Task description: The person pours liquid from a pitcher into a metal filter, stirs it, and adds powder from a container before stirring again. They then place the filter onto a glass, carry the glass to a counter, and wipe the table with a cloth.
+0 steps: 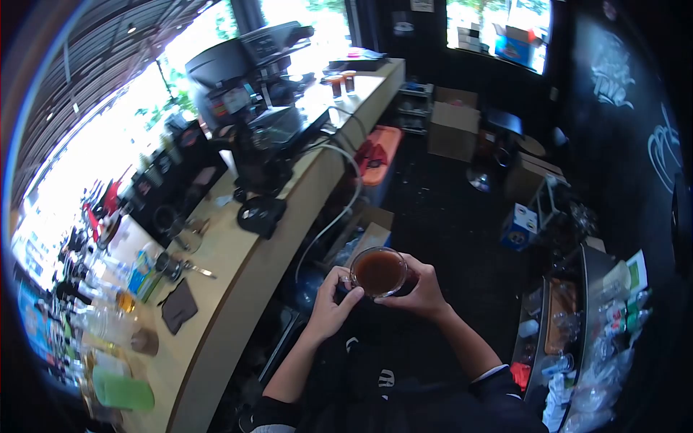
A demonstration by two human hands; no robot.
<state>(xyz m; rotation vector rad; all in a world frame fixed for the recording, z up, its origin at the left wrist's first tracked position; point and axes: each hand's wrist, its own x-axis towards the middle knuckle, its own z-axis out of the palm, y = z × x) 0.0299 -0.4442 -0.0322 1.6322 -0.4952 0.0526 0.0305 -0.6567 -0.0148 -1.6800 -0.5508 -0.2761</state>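
A clear glass cup of brown drink (380,273) is held in front of my body, over the dark floor. My left hand (333,299) grips it on the left, around the side where a small glass handle shows. Wrapped around the right side is my right hand (422,292), with its thumb under the near rim. The drink's surface lies a little below the rim. Some of the fingers on both hands are hidden behind the cup.
A long wooden counter (238,270) runs along my left, carrying a coffee grinder (263,213), a dark cloth (178,307), a green container (123,390) and many bottles. Cardboard boxes (453,130) stand on the floor ahead. Shelves (588,289) with packed goods are at my right.
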